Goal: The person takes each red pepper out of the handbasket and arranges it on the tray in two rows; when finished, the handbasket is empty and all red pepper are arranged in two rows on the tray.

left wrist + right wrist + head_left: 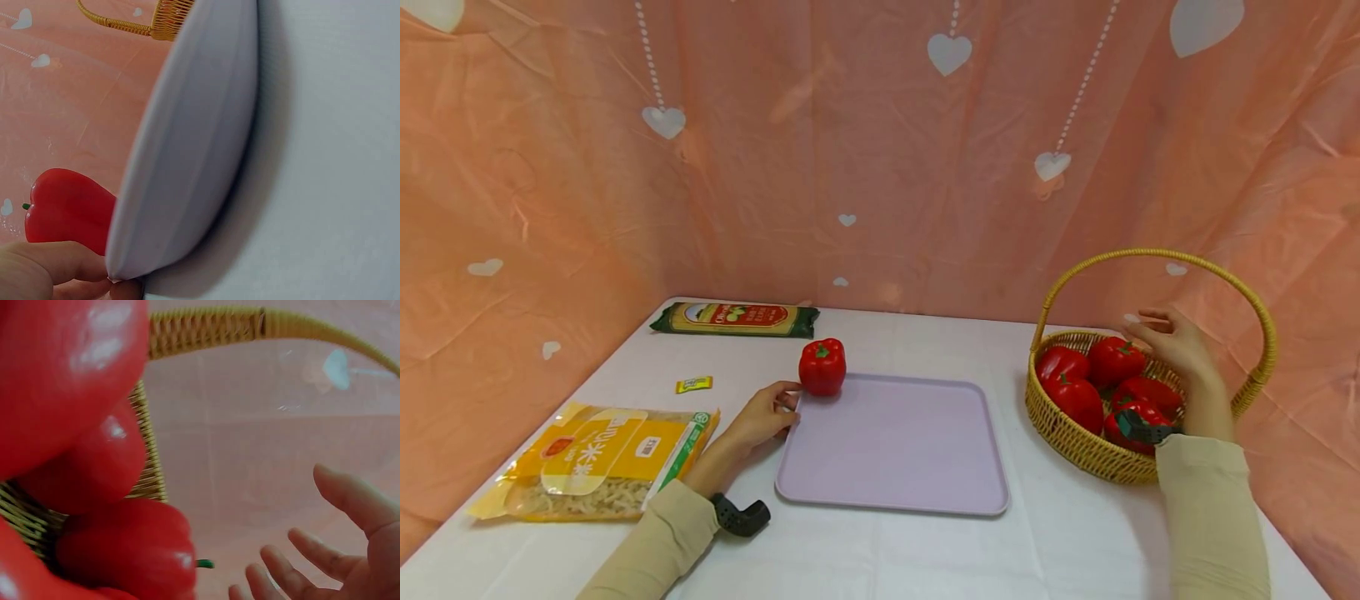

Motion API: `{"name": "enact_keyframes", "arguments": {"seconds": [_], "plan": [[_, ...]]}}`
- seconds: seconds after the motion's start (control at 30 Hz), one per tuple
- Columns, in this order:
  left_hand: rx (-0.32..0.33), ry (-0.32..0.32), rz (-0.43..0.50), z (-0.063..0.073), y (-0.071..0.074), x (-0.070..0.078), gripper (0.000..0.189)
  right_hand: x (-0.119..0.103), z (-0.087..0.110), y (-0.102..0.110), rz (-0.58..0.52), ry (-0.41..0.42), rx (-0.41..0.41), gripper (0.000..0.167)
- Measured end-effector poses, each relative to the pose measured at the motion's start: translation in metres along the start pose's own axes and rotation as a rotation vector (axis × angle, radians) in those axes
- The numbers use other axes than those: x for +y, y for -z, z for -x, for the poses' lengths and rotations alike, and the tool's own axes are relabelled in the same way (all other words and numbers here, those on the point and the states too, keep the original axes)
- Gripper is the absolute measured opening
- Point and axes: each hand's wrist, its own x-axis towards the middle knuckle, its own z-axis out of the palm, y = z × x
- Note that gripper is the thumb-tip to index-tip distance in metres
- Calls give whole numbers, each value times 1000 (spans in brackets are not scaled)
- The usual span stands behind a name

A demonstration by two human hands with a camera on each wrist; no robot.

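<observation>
My left hand [769,412] pinches the left rim of a pale lilac tray [895,442]. In the left wrist view thumb and fingers [69,262] meet at the tray's edge. A red bell pepper [822,367] with a green stem stands at the tray's back left corner, close to those fingertips. Over the back of a wicker basket [1086,458] is my right hand [1176,340], fingers spread and nothing held. Inside the basket are several red bell peppers [1116,361]. One bell pepper [128,550] shows its green stem near the right hand in the right wrist view.
A yellow food bag [602,462] lies at the left of the white table, with a small yellow packet [694,384] behind it. A long green-ended package [737,319] lies along the back edge. The basket's tall handle [1150,252] arches over the right forearm.
</observation>
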Motion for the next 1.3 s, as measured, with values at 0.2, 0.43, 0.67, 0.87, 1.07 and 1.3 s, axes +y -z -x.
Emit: {"name": "enact_keyframes", "arguments": {"seconds": [0.2,0.43,0.67,0.87,1.07,1.3], "plan": [[-3,-4,5,1,-1,0,50,14,-9,-6,-8,-12,184,30],[-6,-22,0,1,0,2,49,23,-13,-12,28,-62,203,79],[-10,-14,-4,0,0,3,50,33,-13,-15,48,-120,114,88],[-8,-12,-6,1,0,2,50,42,-14,-18,105,-115,72,87],[-11,-3,4,2,1,1,50,45,-14,-19,114,-126,10,87],[-15,-11,5,2,1,1,50,47,-14,-16,225,-121,-27,79]]}}
